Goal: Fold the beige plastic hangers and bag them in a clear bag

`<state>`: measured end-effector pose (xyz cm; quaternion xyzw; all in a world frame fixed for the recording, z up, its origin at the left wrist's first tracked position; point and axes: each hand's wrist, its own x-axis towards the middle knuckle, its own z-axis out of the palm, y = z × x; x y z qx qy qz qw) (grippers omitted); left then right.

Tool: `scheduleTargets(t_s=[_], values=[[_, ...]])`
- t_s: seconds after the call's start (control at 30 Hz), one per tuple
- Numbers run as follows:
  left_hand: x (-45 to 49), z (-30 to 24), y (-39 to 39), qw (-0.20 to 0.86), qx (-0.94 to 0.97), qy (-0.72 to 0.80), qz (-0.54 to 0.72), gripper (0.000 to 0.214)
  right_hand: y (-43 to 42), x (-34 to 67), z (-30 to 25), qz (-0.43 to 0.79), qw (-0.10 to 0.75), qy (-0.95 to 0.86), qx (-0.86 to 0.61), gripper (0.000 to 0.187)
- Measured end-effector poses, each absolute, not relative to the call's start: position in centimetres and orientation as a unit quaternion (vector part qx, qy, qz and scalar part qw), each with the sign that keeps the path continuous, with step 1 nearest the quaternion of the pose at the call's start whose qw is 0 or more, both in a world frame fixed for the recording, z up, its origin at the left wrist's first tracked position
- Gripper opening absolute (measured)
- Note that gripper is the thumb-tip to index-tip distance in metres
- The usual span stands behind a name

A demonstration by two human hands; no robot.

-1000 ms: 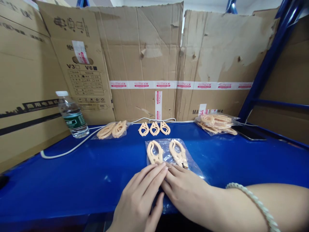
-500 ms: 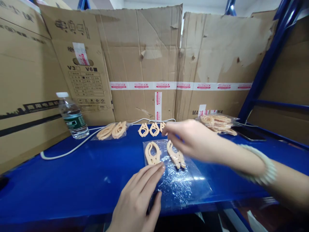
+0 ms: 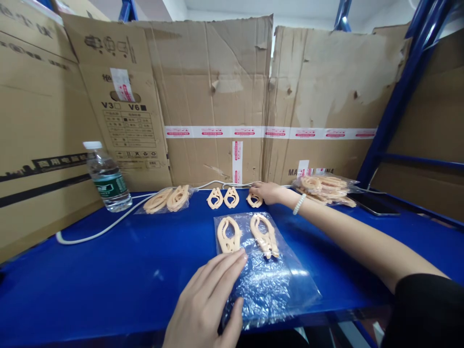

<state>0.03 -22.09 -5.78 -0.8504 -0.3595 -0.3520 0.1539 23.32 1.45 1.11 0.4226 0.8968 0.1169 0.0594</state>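
My left hand (image 3: pixel 206 299) lies with fingers stretched out, flat on the lower left part of a clear plastic bag (image 3: pixel 268 285). Two beige folding hangers (image 3: pixel 229 234) (image 3: pixel 264 236), folded up, lie at the bag's far end; the left one is just beyond my fingertips. Farther back, my right hand (image 3: pixel 267 192) is closed on the upper edge of another folded hanger (image 3: pixel 255 200). Left of that one, two similar hangers (image 3: pixel 215 198) (image 3: pixel 231 197) lie side by side on the blue table (image 3: pixel 108 285).
Bagged hangers (image 3: pixel 168 199) lie at the back left, near a water bottle (image 3: pixel 108 179) and a white cable (image 3: pixel 97 238). At the back right are a pile of bagged hangers (image 3: pixel 326 188) and a dark phone (image 3: pixel 375 205). Cardboard sheets (image 3: pixel 217 96) wall off the back.
My right hand has moved away from above the bag to the back row and taken hold of the rightmost hanger, which sits slightly farther right. My left hand has stayed on the bag.
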Motion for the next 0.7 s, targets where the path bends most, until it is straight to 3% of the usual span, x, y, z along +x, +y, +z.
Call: scheduleTargets(t_s=[0.27, 0.43, 0.7], values=[[0.0, -5.8, -22.2, 0.143, -0.852, -0.363, -0.35, 0.051, -2.3, 28.3, 1.1, 0.074, 0.061, 0.889, 0.448, 0.026], [0.1, -5.7, -22.3, 0.144, -0.853, -0.365, -0.344, 0.052, -5.6, 30.4, 0.8, 0.094, 0.018, 0.884, 0.457, 0.026], [0.2, -5.5, -22.2, 0.148, -0.852, -0.364, -0.346, 0.051, -12.3, 31.4, 2.6, 0.28, -0.195, 0.837, 0.428, 0.021]])
